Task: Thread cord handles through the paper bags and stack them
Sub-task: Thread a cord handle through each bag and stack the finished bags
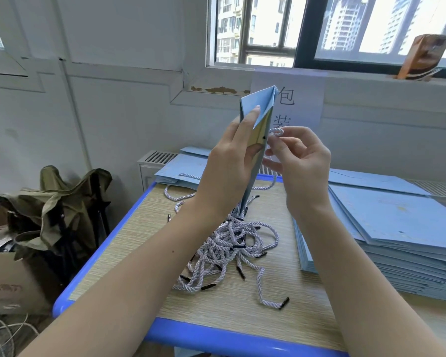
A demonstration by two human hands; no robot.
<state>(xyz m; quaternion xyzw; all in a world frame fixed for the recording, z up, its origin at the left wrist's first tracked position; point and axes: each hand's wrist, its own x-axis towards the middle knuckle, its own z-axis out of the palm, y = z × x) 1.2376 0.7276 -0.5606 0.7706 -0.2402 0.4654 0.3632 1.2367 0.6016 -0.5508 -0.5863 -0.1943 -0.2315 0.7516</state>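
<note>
Midway through, it seems: the left hand [232, 161] grips a flat pale-blue paper bag [258, 119] held upright at the centre of the frame, edge-on to the camera, its lower end reaching down among the loose cords. The right hand [294, 161] pinches a loop of white twisted cord [277, 131] just beside the bag's edge, near a small dark punched hole [264, 137]; whether the cord has passed through cannot be told.

What looks finished is a short stack of blue bags with cord showing [180, 171] at the far edge of the blue-rimmed, wood-grain surface [129, 243]. A good deal appears left: a tangle of white cords with black tips [229, 248] lies mid-surface, and a tall pile of flat blue bags [386, 235] waits at the right of the frame.

A white paper sign [289, 99] on the wall behind the bag reads 包 and, partly covered, 装. The brown cardboard box [8, 287] at lower left carries red printing too blurred to read.
</note>
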